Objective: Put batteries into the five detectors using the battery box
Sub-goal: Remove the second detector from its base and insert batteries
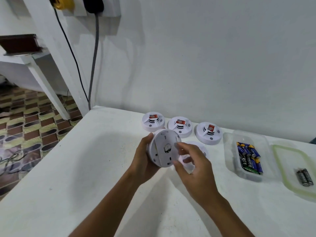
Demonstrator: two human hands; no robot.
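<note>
My left hand (pixel 142 159) grips a white round detector (pixel 163 148) by its rim, its back side tilted toward me above the table. My right hand (pixel 193 165) hovers at the detector's right edge, blurred, fingers spread and loosely bent, thumb touching the rim. Three more white detectors with red tags stand in a row by the wall (pixel 153 121), (pixel 179 126), (pixel 209 132). A further detector (pixel 199 147) lies mostly hidden behind my right hand. The clear battery box (pixel 230 151) holds several blue, black and green batteries (pixel 249 157).
The box's clear lid (pixel 280 165) with a greenish seal lies at the right, two dark batteries (pixel 304 177) on it. The white table (pixel 85 168) ends at a left edge above a patterned floor. Cables (pixel 93 65) hang down the wall at the back left.
</note>
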